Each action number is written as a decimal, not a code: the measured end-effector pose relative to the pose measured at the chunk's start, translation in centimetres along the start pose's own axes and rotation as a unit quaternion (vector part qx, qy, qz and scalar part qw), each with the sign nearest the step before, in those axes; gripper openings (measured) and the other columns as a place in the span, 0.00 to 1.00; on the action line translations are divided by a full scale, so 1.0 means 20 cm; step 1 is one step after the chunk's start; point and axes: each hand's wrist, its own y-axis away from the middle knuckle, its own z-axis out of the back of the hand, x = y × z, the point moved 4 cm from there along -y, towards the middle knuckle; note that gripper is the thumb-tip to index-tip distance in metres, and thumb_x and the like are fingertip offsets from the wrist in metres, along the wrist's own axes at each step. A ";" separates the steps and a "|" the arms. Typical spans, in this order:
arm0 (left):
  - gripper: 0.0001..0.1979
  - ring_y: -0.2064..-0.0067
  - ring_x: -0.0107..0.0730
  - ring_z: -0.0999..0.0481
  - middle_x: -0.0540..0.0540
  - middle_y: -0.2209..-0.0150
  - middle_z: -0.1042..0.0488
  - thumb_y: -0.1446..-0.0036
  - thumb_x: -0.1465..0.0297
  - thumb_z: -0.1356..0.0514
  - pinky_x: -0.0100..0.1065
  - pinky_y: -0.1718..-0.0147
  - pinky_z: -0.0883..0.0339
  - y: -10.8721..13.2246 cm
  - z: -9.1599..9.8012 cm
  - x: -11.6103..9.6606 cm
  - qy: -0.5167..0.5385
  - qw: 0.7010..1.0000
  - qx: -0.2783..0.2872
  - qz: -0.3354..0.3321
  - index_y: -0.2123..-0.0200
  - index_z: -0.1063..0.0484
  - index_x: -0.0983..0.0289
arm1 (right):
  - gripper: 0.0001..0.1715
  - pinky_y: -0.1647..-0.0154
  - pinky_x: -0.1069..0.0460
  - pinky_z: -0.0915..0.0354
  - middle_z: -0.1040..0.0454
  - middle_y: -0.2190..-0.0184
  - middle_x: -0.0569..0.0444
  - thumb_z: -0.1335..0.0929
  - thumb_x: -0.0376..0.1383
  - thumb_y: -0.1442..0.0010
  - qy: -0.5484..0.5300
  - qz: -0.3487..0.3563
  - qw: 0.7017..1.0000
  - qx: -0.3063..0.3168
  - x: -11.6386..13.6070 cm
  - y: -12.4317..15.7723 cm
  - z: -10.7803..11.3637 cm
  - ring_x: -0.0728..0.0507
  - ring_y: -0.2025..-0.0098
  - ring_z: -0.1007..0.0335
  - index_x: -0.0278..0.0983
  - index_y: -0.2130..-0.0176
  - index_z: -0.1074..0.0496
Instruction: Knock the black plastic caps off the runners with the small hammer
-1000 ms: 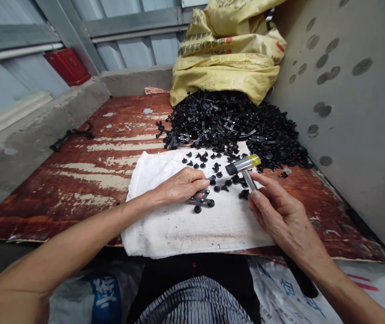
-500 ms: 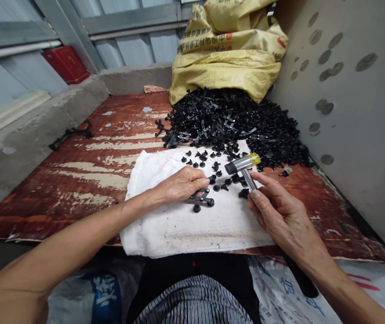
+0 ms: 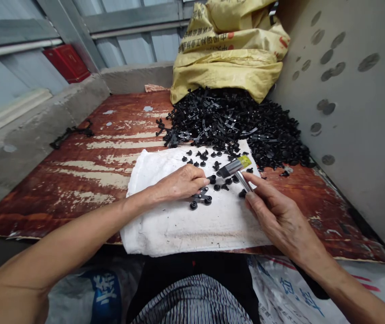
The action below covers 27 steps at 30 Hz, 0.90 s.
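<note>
My left hand (image 3: 178,183) rests on a white cloth (image 3: 178,225), fingers closed, pinning a flat black plastic bracket (image 3: 201,198) with round studs. My right hand (image 3: 273,211) grips the metal handle of a small hammer (image 3: 234,167) with a black and yellow head. The hammer head hangs just above and to the right of the bracket. Several loose black studs (image 3: 219,180) lie on the cloth around both hands.
A big heap of black plastic parts (image 3: 239,128) spills from a yellow sack (image 3: 229,54) at the back right. The worn red-brown board (image 3: 87,171) carries one stray black piece (image 3: 72,132) at the left. A grey wall (image 3: 347,112) closes the right side.
The hammer head has dropped and swung left toward the bracket. My left hand and the bracket have barely shifted.
</note>
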 end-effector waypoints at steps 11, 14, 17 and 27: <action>0.15 0.80 0.22 0.44 0.45 0.83 0.42 0.43 0.68 0.46 0.29 0.79 0.53 0.00 -0.01 0.02 -0.015 1.000 -0.010 0.010 0.82 0.41 0.63 | 0.34 0.70 0.49 0.26 0.22 0.63 0.47 0.40 0.26 0.38 0.251 0.225 0.940 -0.050 0.17 0.00 0.02 0.42 0.70 0.25 0.40 0.35 0.38; 0.15 0.79 0.23 0.44 0.45 0.83 0.42 0.44 0.69 0.46 0.29 0.78 0.52 0.00 -0.02 0.02 -0.021 1.000 -0.010 0.011 0.82 0.41 0.63 | 0.32 0.78 0.51 0.31 0.25 0.69 0.49 0.41 0.26 0.38 0.284 0.214 0.935 0.011 0.14 -0.01 0.00 0.44 0.75 0.29 0.38 0.36 0.36; 0.15 0.79 0.23 0.44 0.45 0.82 0.42 0.43 0.69 0.47 0.29 0.78 0.52 0.00 -0.03 0.02 -0.016 1.000 -0.008 0.007 0.81 0.40 0.63 | 0.34 0.65 0.49 0.27 0.24 0.58 0.47 0.40 0.26 0.37 0.200 0.227 0.949 -0.087 0.18 0.00 0.05 0.43 0.65 0.25 0.42 0.35 0.40; 0.14 0.78 0.22 0.43 0.45 0.81 0.40 0.41 0.67 0.47 0.28 0.78 0.49 0.01 -0.02 -0.02 -0.020 0.999 0.038 -0.020 0.79 0.39 0.63 | 0.25 0.59 0.45 0.31 0.24 0.57 0.44 0.39 0.32 0.37 0.149 0.134 0.980 -0.014 0.12 -0.08 0.03 0.40 0.61 0.26 0.35 0.41 0.33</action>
